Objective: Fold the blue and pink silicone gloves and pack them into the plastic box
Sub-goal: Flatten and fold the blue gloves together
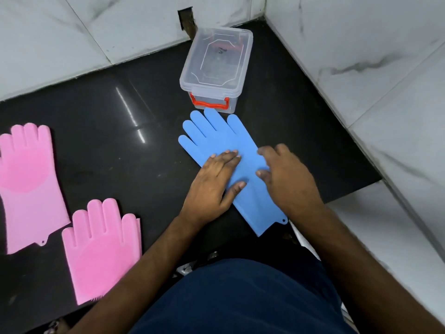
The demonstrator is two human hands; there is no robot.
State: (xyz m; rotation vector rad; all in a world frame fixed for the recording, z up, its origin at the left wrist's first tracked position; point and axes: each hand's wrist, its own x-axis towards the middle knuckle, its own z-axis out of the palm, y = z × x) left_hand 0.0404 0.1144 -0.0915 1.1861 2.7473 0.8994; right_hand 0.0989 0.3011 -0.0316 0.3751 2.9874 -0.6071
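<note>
Blue glove [218,138] flat under both hands, left hand [212,182], right hand [286,177].

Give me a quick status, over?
Left hand and right hand flat on the blue glove, holding nothing. Two pink gloves wait, unfolded. Box lid on.

view: head, single wide-angle camera | position: above the near edge of the black surface [101,131], close over it | facing: forward and steeply down toward the far right corner, where marble walls [361,56] meet | near frame: wearer's forearms and dark-clothed torso fill the bottom | shared views: only one view
</note>
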